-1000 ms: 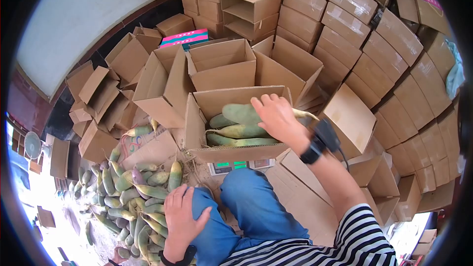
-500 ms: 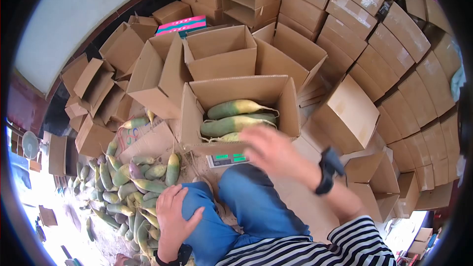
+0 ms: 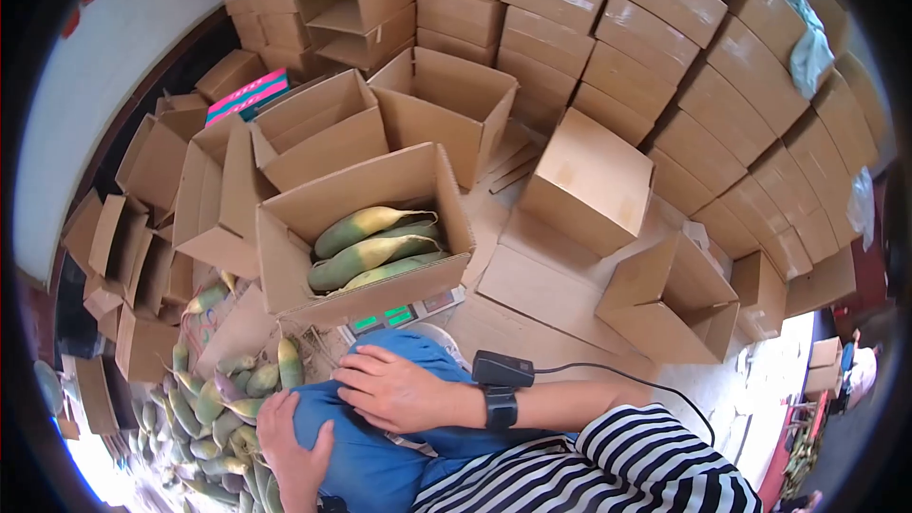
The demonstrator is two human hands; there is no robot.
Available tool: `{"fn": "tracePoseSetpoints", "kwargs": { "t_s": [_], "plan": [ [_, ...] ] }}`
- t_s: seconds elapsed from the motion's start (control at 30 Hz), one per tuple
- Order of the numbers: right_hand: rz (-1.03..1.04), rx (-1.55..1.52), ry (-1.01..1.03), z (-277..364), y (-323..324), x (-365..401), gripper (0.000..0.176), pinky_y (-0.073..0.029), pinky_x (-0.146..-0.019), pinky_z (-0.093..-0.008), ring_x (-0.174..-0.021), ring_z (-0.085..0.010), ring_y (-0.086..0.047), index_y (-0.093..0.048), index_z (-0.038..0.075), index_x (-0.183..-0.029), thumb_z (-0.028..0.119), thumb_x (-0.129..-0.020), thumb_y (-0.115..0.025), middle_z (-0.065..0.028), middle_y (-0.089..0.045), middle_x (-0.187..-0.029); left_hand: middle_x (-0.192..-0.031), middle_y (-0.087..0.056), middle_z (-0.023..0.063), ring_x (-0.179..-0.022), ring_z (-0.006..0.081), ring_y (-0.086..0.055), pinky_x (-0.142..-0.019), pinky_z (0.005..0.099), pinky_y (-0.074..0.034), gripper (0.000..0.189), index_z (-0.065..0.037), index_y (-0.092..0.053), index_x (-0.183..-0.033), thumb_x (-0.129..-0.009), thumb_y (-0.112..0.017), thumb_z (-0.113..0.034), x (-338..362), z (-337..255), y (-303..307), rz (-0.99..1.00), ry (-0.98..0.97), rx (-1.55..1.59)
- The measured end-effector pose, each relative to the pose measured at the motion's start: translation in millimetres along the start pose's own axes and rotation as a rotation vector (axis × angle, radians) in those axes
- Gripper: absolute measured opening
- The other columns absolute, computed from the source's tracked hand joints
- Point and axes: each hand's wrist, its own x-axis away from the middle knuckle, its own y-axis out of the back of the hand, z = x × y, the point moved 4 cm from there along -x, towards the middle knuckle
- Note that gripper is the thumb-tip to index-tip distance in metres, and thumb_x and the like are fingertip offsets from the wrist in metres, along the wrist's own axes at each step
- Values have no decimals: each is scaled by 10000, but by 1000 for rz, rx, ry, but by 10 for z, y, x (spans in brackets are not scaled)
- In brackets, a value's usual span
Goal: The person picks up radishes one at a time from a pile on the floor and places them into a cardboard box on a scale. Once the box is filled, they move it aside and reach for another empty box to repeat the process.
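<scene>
My right hand (image 3: 394, 389) lies flat on my jeans near the knee, fingers stretched out, holding nothing. Beside it my left hand (image 3: 293, 446) rests on the same leg, open, its thumb apart from the fingers. In front of my knees an open cardboard box (image 3: 328, 304) holds several green-and-white radishes (image 3: 356, 264). The box stands on a scale (image 3: 404, 314) with lit green displays, whose front edge shows below it. A heap of loose radishes (image 3: 204, 413) covers the floor to my left, close to my left hand.
Open boxes (image 3: 432, 123) stand behind the filled one, and more boxes (image 3: 142, 256) lean in a jumble at left. Stacked taped cartons (image 3: 646, 38) line the back and right. A carton (image 3: 589, 180) and an open box (image 3: 670, 304) stand to the right.
My right hand has drawn back from above the box and come down onto my leg. My left hand stays on the leg. The view has turned to the right.
</scene>
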Motion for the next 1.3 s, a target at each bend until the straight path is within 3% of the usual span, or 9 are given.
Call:
{"fn": "tracePoseSetpoints", "kwargs": {
  "t_s": [0.23,0.43,0.6,0.77,0.93,1.03,1.13,1.23,1.3],
  "plan": [
    [-10,-124,29,14,154,94,462,-331,-1105,-465,-1273,-325,-469,-553,49,-1285,238,-872,-636,-167,-502,-1340,-1225,-566,208,-1170,402,-506,-1022,486,-387,550,24,-573,-1170,-694,-767,-172,10,-23,2,16,-28,3],
    [-131,-533,-765,-718,830,1253,658,-430,-1043,-414,-1307,-268,-446,-303,81,-1504,281,-953,-603,-149,-380,-1483,-1245,-562,208,-1185,409,-500,-1045,483,-368,577,17,-565,-1212,-705,-762,-174,93,42,33,-13,46,34],
    [21,-419,-1277,-1029,641,3466,627,-479,-987,-363,-1160,-273,-577,-405,23,-1439,337,-944,-628,-186,-541,-1331,-1236,-570,199,-1171,390,-512,-1051,459,-370,490,12,-563,-1205,-754,-702,-119,63,-40,70,-1,13,7],
    [690,219,-1775,-497,919,6139,559,-460,-1007,-439,-1172,-377,-583,-615,35,-1250,376,-807,-648,-230,-629,-1226,-1241,-567,206,-1174,385,-514,-1054,459,-366,488,26,-557,-1211,-764,-693,-114,40,-23,56,11,-5,51],
    [903,323,-1934,-79,1370,7024,367,-527,-873,-449,-997,-358,-662,-733,54,-961,336,-782,-583,-205,-695,-1032,-1249,-565,208,-1183,386,-512,-1058,454,-364,495,24,-553,-1224,-768,-696,-105,4,-52,56,33,-1,3],
    [378,337,-1864,-364,1390,6241,468,-511,-906,-411,-1034,-325,-657,-716,104,-1085,483,-837,-601,-179,-697,-1068,-1253,-564,208,-1192,387,-508,-1060,452,-362,498,17,-554,-1231,-770,-700,-100,0,-41,34,24,11,7],
    [-868,-806,-1959,-657,1281,5379,995,-537,-837,-417,-924,-335,-660,-419,5,-1412,781,-802,-538,-167,-689,-924,-1259,-562,207,-1195,388,-508,-1062,450,-360,499,11,-554,-1237,-772,-700,-95,15,-12,18,21,6,-5],
    [-1668,-1077,-1651,-1004,1384,5191,1125,-563,-709,-384,-769,-308,-657,-259,-39,-1443,832,-775,-508,-149,-666,-865,-1258,-563,208,-1194,391,-508,-1062,451,-361,498,9,-554,-1239,-773,-699,-95,39,11,23,8,-19,-25],
    [-1801,-1063,-1623,-1238,1471,5513,930,-555,-650,-354,-700,-271,-644,-385,-34,-1329,738,-829,-525,-135,-656,-814,-1254,-565,209,-1193,392,-509,-1063,456,-360,499,10,-556,-1236,-772,-700,-100,55,-12,42,0,-11,-19]
  ]
}}
